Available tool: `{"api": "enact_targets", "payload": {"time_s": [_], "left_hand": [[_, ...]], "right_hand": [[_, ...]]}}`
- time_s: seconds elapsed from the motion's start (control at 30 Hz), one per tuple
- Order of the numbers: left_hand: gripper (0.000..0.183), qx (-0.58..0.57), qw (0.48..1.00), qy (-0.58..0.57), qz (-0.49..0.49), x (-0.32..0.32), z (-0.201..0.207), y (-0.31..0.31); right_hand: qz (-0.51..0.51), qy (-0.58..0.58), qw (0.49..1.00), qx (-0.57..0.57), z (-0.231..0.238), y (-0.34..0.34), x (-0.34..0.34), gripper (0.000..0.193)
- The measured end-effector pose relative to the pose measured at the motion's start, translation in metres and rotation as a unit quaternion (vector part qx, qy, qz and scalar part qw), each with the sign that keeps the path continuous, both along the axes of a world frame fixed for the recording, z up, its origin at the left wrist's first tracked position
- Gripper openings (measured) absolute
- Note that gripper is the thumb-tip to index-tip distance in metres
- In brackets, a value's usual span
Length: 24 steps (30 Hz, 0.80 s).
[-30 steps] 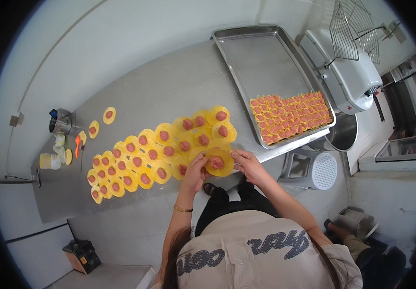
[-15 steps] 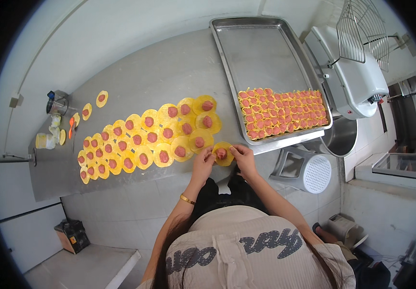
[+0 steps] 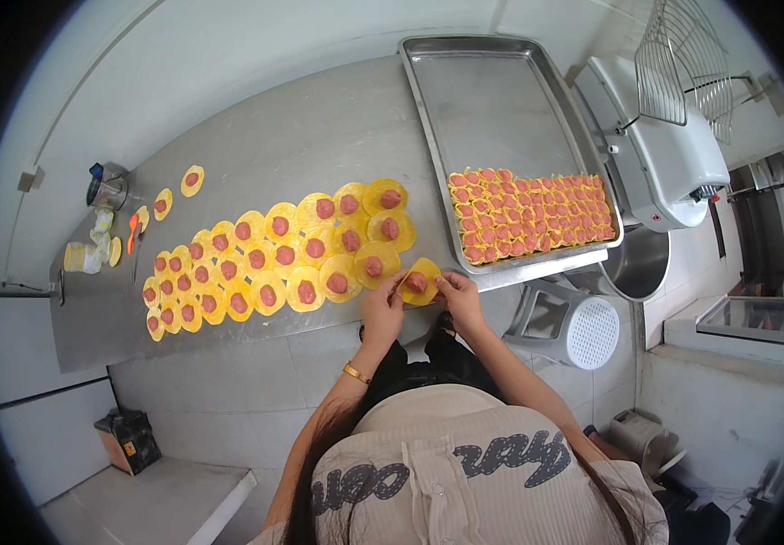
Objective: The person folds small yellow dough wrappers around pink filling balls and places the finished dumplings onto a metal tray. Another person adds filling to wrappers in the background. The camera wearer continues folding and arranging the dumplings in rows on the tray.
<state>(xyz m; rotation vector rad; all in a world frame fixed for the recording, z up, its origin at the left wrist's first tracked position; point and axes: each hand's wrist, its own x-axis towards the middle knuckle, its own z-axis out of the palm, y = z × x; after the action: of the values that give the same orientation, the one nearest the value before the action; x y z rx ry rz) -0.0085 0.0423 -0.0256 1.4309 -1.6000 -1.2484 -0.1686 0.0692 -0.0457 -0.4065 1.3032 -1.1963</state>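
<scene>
Both hands pinch opposite edges of a round yellow dumpling wrapper [image 3: 424, 270] with a lump of pink meat filling [image 3: 417, 282] in its middle. My left hand [image 3: 383, 311], on the wrapper's left edge, is right beside the rows of flat wrappers. My right hand [image 3: 461, 302] grips the right edge near the table's front corner. The flat yellow wrappers [image 3: 304, 289], each topped with pink filling, lie in overlapping rows across the steel table. On the metal tray [image 3: 492, 100] to the right, closely packed open-topped dumplings [image 3: 533, 216] fill the near part.
A white machine with a wire guard [image 3: 651, 136] stands beyond the tray, with a steel bowl [image 3: 642, 263] below it. A grey plastic stool [image 3: 590, 331] stands by the table. At the far left are an orange-handled tool [image 3: 132, 234] and a clear jug [image 3: 106, 193].
The held wrapper's edges have been drawn up a little between my fingers, so it looks less round. The whole view has shifted slightly; the other wrappers and the tray look the same.
</scene>
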Motion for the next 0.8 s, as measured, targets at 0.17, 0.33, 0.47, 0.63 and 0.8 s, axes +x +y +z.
{"api": "enact_targets", "payload": {"time_s": [0.17, 0.33, 0.47, 0.63, 0.8], "left_hand": [[0.034, -0.11, 0.986, -0.124, -0.028, -0.002, 0.008, 0.004], [0.033, -0.097, 0.991, -0.079, -0.051, -0.006, 0.013, 0.008], [0.028, 0.021, 0.998, -0.024, -0.048, -0.009, 0.01, 0.002], [0.024, 0.175, 0.969, 0.173, 0.002, -0.006, 0.006, -0.005], [0.016, 0.225, 0.945, 0.236, 0.026, -0.002, 0.013, -0.008]], "right_hand": [[-0.06, -0.064, 0.996, -0.001, 0.009, 0.008, 0.003, 0.023], [-0.031, 0.007, 0.998, -0.049, 0.009, 0.015, 0.009, 0.028], [-0.04, 0.031, 0.995, -0.081, 0.007, 0.015, 0.011, 0.03], [-0.027, 0.089, 0.993, -0.079, 0.008, 0.014, 0.009, 0.024], [-0.05, 0.06, 0.994, -0.08, 0.015, 0.007, 0.006, 0.016]]}}
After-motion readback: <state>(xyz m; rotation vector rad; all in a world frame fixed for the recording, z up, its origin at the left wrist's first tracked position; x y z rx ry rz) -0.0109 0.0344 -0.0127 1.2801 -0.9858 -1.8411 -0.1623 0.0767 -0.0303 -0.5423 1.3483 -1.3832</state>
